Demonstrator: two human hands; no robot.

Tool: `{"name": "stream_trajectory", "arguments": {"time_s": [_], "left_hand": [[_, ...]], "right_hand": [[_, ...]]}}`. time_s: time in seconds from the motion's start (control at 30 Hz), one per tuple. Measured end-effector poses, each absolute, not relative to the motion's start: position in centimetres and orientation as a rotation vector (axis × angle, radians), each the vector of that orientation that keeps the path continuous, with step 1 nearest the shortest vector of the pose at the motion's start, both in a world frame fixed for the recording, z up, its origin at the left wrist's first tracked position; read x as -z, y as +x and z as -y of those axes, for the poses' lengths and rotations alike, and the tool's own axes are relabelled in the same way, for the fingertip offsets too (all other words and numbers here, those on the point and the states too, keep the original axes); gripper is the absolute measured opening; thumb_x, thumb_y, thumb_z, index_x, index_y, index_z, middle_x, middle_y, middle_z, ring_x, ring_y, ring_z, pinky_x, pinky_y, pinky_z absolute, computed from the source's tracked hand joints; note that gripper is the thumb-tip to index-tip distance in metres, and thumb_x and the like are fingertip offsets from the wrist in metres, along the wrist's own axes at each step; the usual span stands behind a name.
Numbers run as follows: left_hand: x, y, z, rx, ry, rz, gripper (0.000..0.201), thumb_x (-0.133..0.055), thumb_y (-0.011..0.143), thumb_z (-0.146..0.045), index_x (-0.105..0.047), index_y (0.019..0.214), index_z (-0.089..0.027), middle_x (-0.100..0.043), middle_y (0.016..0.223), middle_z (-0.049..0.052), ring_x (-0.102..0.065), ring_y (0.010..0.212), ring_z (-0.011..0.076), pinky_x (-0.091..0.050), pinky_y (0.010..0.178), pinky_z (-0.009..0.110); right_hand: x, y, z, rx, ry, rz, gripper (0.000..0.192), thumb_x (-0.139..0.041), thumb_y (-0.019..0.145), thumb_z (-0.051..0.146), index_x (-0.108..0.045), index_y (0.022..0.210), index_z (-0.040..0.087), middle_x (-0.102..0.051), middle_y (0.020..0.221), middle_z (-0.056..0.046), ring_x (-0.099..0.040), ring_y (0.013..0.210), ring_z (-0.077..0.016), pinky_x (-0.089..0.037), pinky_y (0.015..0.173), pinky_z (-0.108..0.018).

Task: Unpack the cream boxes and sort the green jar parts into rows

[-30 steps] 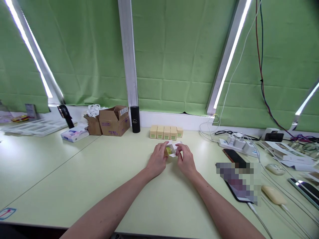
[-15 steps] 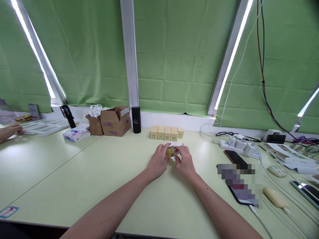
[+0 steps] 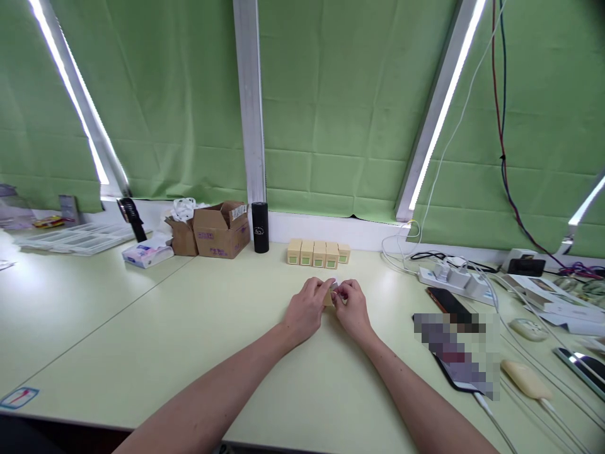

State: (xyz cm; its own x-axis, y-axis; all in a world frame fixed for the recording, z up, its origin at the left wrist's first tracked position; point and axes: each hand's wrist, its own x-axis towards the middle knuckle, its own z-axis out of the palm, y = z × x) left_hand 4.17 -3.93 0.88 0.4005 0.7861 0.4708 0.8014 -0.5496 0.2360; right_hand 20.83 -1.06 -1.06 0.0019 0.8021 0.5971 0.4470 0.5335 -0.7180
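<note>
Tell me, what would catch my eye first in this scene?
Probably the two hands meeting at the middle of the pale green table: the left hand and right hand pinch a small yellow box between their fingertips. Just behind them stands a neat row of matching boxes, in front of the green curtain. To the right lies a tangle of white cables and a power strip.

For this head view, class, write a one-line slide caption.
Left hand and right hand close around a small box before a row of boxes.
</note>
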Motion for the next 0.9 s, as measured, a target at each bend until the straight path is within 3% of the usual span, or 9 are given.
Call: {"name": "stream_trajectory", "arguments": {"time_s": [0.3, 0.6, 0.73, 0.9], "left_hand": [[-1.0, 3.6, 3.6, 0.953, -2.518, 1.600, 0.077, -0.055, 0.087, -0.009, -0.030, 0.155, -0.034, -0.052, 0.126, 0.009, -0.056, 0.118, 0.0272, -0.056, 0.071, 0.031], [-1.0, 3.2, 3.1, 1.064, -2.435, 1.662, 0.077, -0.056, 0.088, -0.009, -0.031, 0.156, -0.035, -0.050, 0.128, 0.009, -0.054, 0.122, 0.0270, -0.056, 0.076, 0.030], [-1.1, 2.8, 2.8, 1.184, -2.353, 1.719, 0.077, -0.057, 0.090, -0.011, -0.029, 0.158, -0.034, -0.050, 0.131, 0.009, -0.053, 0.124, 0.0284, -0.057, 0.083, 0.035], [-1.1, 2.5, 2.4, 1.398, -2.300, 1.756, 0.078, -0.059, 0.089, -0.012, -0.031, 0.158, -0.035, -0.051, 0.135, 0.009, -0.053, 0.126, 0.0290, -0.054, 0.098, 0.044]], "right_hand": [[1.1, 21.1, 0.7, -0.695, -1.045, 1.380, 0.026, -0.057, 0.093, 0.046, -0.064, 0.095, 0.021, -0.072, 0.094, -0.007, -0.067, 0.087, -0.0238, -0.056, 0.080, -0.039], [0.8, 21.8, -0.5, -0.885, -0.956, 1.071, 0.039, -0.071, 0.080, 0.060, -0.059, 0.088, 0.023, -0.070, 0.085, -0.004, -0.069, 0.082, -0.0236, -0.063, 0.069, -0.039], [0.8, 22.9, -1.3, -0.843, -1.002, 0.993, 0.042, -0.072, 0.076, 0.061, -0.059, 0.085, 0.022, -0.070, 0.085, -0.004, -0.068, 0.079, -0.0235, -0.062, 0.063, -0.038], [1.2, 24.3, -2.1, -0.713, -1.091, 1.002, 0.039, -0.070, 0.077, 0.059, -0.062, 0.084, 0.021, -0.070, 0.083, -0.004, -0.066, 0.076, -0.0214, -0.057, 0.067, -0.036]]}}
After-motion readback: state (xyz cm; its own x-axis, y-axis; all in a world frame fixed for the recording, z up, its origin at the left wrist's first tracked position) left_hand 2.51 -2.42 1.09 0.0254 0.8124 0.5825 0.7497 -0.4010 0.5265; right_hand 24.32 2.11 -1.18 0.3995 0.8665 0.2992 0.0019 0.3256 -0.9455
